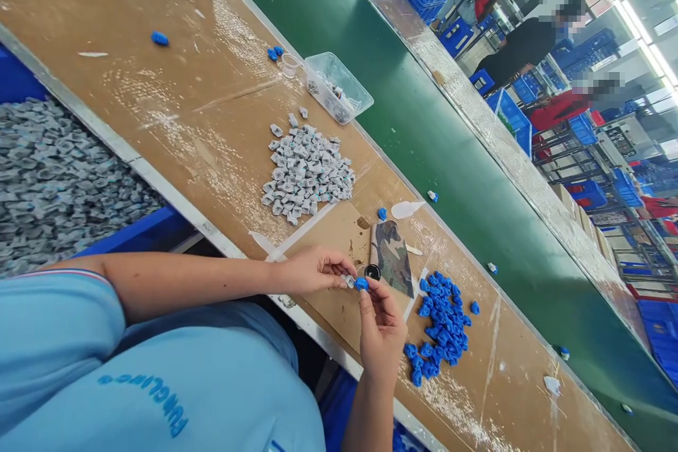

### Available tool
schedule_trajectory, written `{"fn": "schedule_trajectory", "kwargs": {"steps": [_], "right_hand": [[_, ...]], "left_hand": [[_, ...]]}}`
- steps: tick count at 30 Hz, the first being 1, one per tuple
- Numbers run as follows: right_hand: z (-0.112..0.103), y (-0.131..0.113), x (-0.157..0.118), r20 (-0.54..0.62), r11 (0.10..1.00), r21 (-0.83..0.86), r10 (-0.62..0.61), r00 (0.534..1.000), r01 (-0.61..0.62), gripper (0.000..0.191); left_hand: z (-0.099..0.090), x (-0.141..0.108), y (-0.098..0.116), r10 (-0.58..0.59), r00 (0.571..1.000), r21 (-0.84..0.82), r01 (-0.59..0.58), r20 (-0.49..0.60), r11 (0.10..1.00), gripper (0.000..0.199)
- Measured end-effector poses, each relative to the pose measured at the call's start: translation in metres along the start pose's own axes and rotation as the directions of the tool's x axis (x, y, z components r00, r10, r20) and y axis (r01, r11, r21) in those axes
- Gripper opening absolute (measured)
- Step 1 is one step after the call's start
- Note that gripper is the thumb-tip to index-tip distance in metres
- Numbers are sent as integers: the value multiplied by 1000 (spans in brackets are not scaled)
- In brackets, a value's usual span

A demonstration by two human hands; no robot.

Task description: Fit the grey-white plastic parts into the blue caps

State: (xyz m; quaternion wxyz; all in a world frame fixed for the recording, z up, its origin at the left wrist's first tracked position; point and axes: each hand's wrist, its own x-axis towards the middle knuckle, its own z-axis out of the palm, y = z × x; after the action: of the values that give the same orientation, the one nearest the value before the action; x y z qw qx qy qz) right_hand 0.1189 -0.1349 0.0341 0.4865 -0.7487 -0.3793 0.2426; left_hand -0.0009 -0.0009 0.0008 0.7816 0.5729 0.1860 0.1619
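Bright overhead light, glare, tilted view

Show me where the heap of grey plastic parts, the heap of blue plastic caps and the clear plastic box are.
heap of grey plastic parts (306, 171), head view, middle of heap.
heap of blue plastic caps (441, 325), head view, middle of heap.
clear plastic box (339, 87), head view, its near wall.

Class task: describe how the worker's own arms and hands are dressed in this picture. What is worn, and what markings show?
Both hands, left hand and right hand, are bare: no gloves. The forearms are uncovered. A light blue short-sleeved shirt has a striped sleeve edge and darker blue lettering.
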Motion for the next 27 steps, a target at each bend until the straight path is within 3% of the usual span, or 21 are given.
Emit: {"fn": "schedule_trajectory", "kwargs": {"steps": [6,10,13,15,19,27], "right_hand": [[4,0,-2,53,995,-102,-2,999,7,25],[-1,2,0,53,982,-160,-98,994,105,21],[-7,-4,3,137,953,-214,-189,972,215,16],[-11,-9,6,202,950,-218,-182,962,225,15],[-14,-10,8,238,982,-153,-75,968,114,15],[2,12,-7,88,986,55,151,985,-156,20]], "left_hand": [[1,-1,-5,4,1000,15,-4,10,1000,25],[-1,-1,-3,18,998,1,-18,53,1000,25],[-3,-2,-1,19,994,50,-24,109,998,26],[-4,-3,-2,-6,989,73,-5,148,997,28],[-3,-3,-4,-44,982,-20,48,182,999,34],[-1,-4,-6,-82,985,-157,106,154,982,40]]}}
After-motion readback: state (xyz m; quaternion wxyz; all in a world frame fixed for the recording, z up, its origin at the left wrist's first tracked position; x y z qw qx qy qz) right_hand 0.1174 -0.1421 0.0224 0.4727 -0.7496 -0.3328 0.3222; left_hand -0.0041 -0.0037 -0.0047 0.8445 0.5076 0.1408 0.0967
